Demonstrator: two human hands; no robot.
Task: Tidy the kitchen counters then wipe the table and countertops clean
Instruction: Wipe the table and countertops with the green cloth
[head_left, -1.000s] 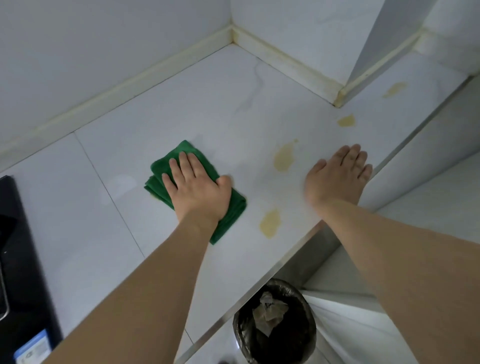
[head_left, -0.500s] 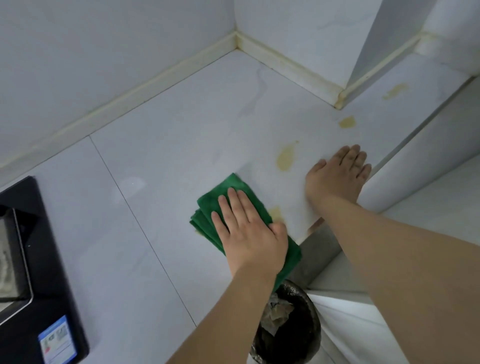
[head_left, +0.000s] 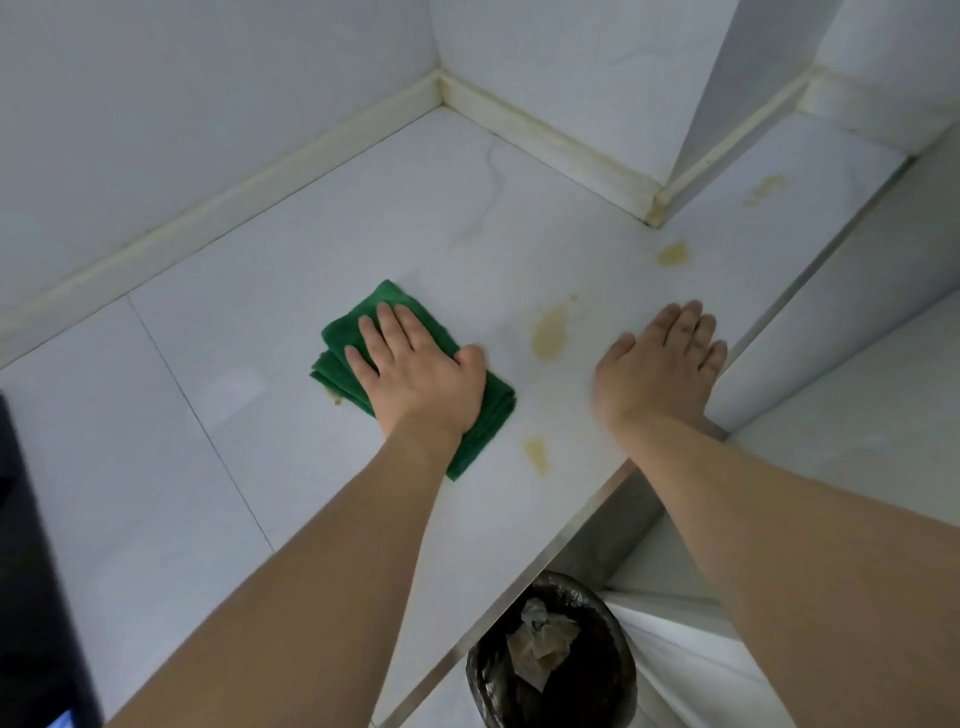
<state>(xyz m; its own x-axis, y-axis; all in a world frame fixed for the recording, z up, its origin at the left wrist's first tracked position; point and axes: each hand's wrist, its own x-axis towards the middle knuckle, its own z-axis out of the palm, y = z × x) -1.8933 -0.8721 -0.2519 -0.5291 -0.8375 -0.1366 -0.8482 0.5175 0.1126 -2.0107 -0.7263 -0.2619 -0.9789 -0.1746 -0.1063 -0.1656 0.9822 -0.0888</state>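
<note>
A folded green cloth (head_left: 343, 345) lies on the white tiled countertop (head_left: 270, 374). My left hand (head_left: 415, 374) presses flat on the cloth with straight fingers. My right hand (head_left: 660, 369) rests palm down on the counter near its right front edge, fingers straight. Yellowish stains mark the tiles: a large stain (head_left: 549, 332) between my hands, a smaller stain (head_left: 536, 453) just right of the cloth's near corner, and two further stains (head_left: 673, 253) toward the back right.
A black bin (head_left: 550, 654) with crumpled paper stands on the floor below the counter's metal edge. A dark appliance (head_left: 31, 597) sits at the left border. White walls and a protruding column (head_left: 691, 93) close off the counter's back.
My left hand has slid the cloth back up and to the left, away from the front edge, uncovering the smaller stain. My right hand has stayed in place.
</note>
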